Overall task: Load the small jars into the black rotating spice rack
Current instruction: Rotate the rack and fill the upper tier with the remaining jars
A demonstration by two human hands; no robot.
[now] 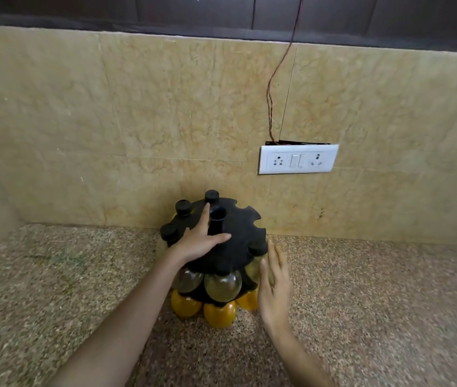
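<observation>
Most notches of the spice rack (230, 236) are filled with jars (222, 284); several far-right notches are seen empty. The left hand (199, 241) is laid flat on the rack's top, the right hand (274, 286) held open beside it, nothing grasped.

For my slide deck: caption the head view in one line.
Left hand rests on the black spice rack part-filled with jars, right hand open beside it on a granite counter.

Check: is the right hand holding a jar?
No, the right hand is open and flat beside the spice rack, with nothing in it.
</observation>
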